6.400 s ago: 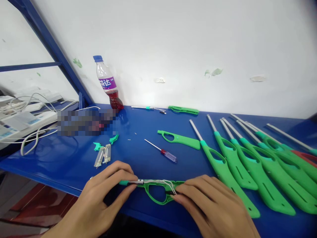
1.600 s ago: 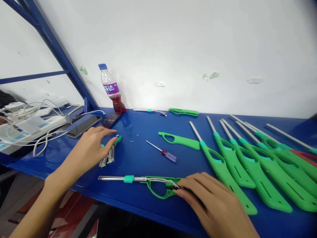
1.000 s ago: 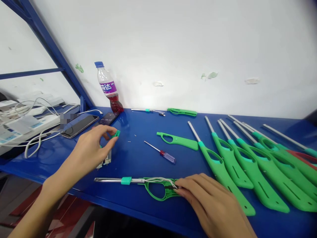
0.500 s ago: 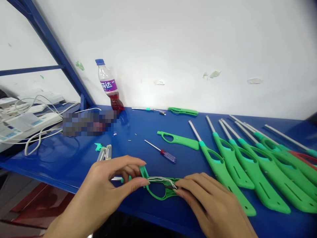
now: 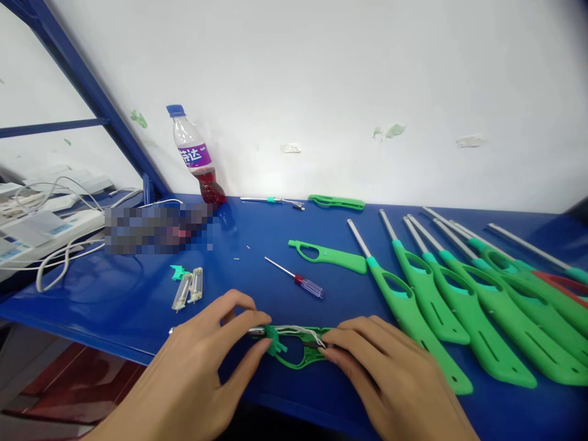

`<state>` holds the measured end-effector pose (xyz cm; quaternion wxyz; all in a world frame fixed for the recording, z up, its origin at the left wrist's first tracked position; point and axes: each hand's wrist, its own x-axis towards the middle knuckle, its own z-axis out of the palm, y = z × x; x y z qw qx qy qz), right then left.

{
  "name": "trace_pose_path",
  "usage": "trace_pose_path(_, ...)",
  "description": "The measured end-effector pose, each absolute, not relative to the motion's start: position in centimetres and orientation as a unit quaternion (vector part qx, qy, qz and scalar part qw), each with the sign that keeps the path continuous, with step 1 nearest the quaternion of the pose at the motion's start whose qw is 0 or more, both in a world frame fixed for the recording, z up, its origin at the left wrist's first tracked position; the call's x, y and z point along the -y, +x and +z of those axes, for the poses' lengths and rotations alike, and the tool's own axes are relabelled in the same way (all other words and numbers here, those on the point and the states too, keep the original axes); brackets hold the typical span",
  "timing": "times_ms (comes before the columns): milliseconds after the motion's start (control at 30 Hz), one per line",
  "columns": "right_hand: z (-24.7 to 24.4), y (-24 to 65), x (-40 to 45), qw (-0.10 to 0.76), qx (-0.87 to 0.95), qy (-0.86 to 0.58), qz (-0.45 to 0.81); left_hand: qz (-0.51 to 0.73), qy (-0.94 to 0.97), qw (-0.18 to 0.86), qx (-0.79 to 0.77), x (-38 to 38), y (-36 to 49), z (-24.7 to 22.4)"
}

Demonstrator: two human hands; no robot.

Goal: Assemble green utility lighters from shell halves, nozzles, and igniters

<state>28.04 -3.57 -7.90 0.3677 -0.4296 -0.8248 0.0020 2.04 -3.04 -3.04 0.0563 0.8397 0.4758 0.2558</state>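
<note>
An opened green lighter handle half [image 5: 294, 364] lies over the table's front edge, its inside facing up. White wires [image 5: 298, 329] run along it to a small black part by the fingertips of my right hand [image 5: 381, 367], which grips the handle's wide end. The thumb and fingers of my left hand [image 5: 220, 349] pinch a teal plastic piece [image 5: 274, 340] at the handle's narrow end. A metal lighter tube [image 5: 257, 331] passes behind my left fingers, mostly hidden. Behind my hands lies a screwdriver [image 5: 307, 285] with a clear purple handle.
Several assembled green lighters [image 5: 404, 306] lie at the right. Another handle half [image 5: 335, 256], two clear fuel tanks [image 5: 196, 285] and a teal piece [image 5: 178, 273] lie on the blue table [image 5: 248, 288]. A drink bottle [image 5: 195, 153] stands by the wall; white power strips [image 5: 68, 223] are at left.
The teal piece in my left fingers has turned and tipped down against the handle's narrow end. My left fingers have shifted with it. My right hand keeps its hold.
</note>
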Motion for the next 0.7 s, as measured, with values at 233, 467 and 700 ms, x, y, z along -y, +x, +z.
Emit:
trace_pose_path(233,-7.7,28.12,3.63,0.366,0.828,-0.425,-0.004,0.244,0.871,0.037,-0.425,2.93,2.12,-3.22)
trace_pose_path(467,-7.82,27.98,3.46,0.362,0.828,-0.429,0.002,0.234,0.881,0.026,-0.411,2.54,1.8,-3.42)
trace_pose_path(700,-7.84,28.09,3.75,0.358,0.829,-0.43,0.01,0.256,0.872,0.06,-0.413,2.94,1.88,-3.67)
